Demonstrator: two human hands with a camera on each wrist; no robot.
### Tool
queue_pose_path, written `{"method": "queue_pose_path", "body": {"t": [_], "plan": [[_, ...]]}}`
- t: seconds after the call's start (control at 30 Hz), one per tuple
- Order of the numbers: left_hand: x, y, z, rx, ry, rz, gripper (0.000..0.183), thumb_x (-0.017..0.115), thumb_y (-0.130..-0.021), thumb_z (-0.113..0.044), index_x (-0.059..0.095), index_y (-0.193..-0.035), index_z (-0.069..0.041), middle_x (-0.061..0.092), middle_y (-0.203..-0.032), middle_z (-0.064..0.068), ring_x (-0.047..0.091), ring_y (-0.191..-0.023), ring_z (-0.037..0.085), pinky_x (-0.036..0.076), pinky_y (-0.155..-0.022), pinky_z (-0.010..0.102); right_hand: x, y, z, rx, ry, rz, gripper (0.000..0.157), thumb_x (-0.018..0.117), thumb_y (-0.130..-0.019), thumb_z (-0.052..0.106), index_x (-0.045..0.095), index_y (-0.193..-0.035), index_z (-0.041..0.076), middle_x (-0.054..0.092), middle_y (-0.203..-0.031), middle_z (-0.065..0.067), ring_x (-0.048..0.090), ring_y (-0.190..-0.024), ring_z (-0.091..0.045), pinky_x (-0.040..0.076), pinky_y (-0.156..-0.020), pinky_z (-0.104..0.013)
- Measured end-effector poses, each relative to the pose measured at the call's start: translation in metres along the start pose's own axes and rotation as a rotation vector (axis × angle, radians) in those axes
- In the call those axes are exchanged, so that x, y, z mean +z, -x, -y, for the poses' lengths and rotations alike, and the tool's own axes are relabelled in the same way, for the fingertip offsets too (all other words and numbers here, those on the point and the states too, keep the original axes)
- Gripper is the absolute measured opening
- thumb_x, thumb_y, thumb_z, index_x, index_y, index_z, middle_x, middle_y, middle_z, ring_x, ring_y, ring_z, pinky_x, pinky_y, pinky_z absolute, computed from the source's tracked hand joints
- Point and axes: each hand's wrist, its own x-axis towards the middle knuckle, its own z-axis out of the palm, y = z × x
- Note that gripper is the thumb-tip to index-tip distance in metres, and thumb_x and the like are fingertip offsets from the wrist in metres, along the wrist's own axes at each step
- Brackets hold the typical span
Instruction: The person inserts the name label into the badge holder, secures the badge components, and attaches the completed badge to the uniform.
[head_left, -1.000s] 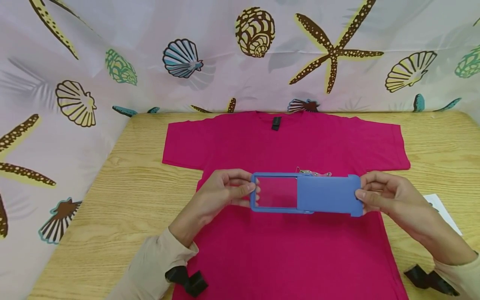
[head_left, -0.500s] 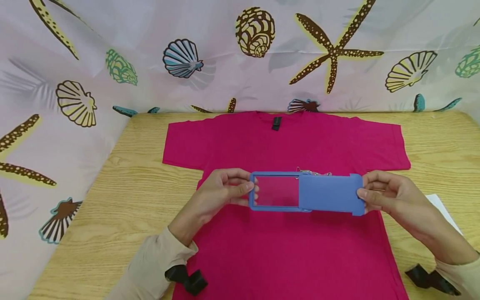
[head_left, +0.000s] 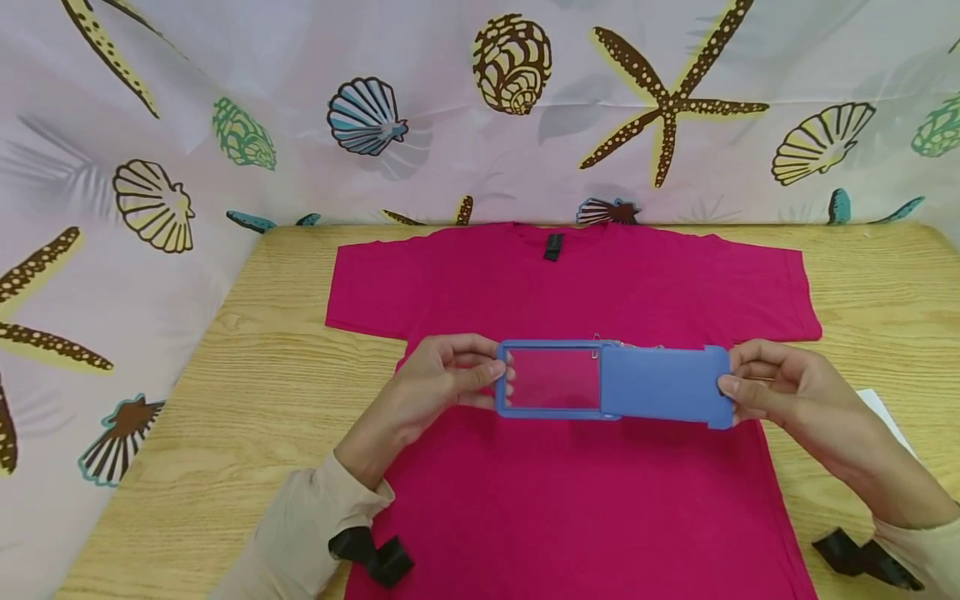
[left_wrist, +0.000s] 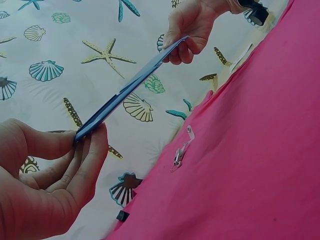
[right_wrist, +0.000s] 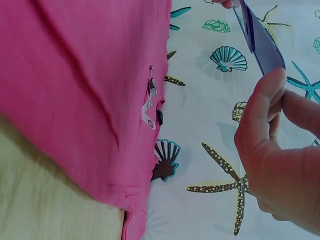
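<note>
A blue ID badge holder point(head_left: 663, 385) is held level above a magenta T-shirt point(head_left: 558, 508). Its solid half is slid partway out of the frame point(head_left: 551, 414), whose window shows the shirt through it. My left hand point(head_left: 450, 375) pinches the frame's left end between thumb and fingers. At the other end, my right hand point(head_left: 787, 387) pinches the solid half. The left wrist view shows the holder nearly edge-on, clear of the cloth. A metal badge clip with a pin point(left_wrist: 181, 152) lies on the shirt, mostly hidden behind the holder in the head view.
The shirt lies spread flat on a wooden table point(head_left: 247, 367), its black neck label point(head_left: 552, 247) at the far side. A white paper point(head_left: 888, 421) lies partly behind my right wrist. A shell-patterned cloth point(head_left: 450, 167) hangs behind and to the left.
The solid half has slid slightly further right out of the frame, widening the window. Both hands have shifted a little apart, and the holder has risen slightly in the head view.
</note>
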Motion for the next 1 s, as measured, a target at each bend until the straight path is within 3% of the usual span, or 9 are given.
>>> {"method": "queue_pose_path", "body": {"t": [0.17, 0.5, 0.7, 1.0], "plan": [[-0.002, -0.001, 0.000, -0.004, 0.002, -0.015, 0.015, 0.060, -0.091, 0.003, 0.060, -0.105, 0.010, 0.069, -0.094, 0.015, 0.069, -0.083, 0.029, 0.057, -0.080, 0.043, -0.001, -0.001, -0.002, -0.020, -0.024, -0.002, 0.018, 0.052, -0.095, -0.007, 0.058, -0.105, 0.008, 0.061, -0.088, -0.002, 0.063, -0.074, -0.017, 0.056, -0.070, -0.029], [-0.009, 0.000, -0.005, -0.005, 0.004, -0.029, 0.021, 0.058, -0.093, 0.003, 0.056, -0.111, 0.014, 0.069, -0.094, 0.012, 0.068, -0.085, 0.027, 0.057, -0.081, 0.043, -0.004, -0.001, -0.003, -0.013, -0.038, -0.030, 0.016, 0.053, -0.095, -0.007, 0.056, -0.103, 0.006, 0.059, -0.087, -0.003, 0.061, -0.074, -0.016, 0.055, -0.068, -0.029], [-0.021, 0.002, -0.015, 0.037, 0.007, -0.088, 0.015, 0.056, -0.094, 0.003, 0.059, -0.109, 0.007, 0.069, -0.094, 0.008, 0.069, -0.087, 0.020, 0.057, -0.080, 0.039, -0.005, -0.003, -0.006, -0.011, -0.060, -0.037, 0.018, 0.051, -0.095, -0.008, 0.057, -0.103, 0.007, 0.059, -0.088, -0.003, 0.061, -0.075, -0.016, 0.055, -0.068, -0.028], [-0.030, 0.007, -0.025, 0.074, 0.054, -0.115, 0.014, 0.055, -0.094, 0.002, 0.065, -0.100, -0.006, 0.070, -0.090, 0.003, 0.068, -0.083, 0.016, 0.058, -0.077, 0.034, 0.001, -0.011, -0.014, 0.097, -0.017, -0.046, 0.012, 0.056, -0.095, -0.001, 0.057, -0.102, 0.007, 0.061, -0.089, -0.002, 0.064, -0.076, -0.016, 0.057, -0.071, -0.031]]}}
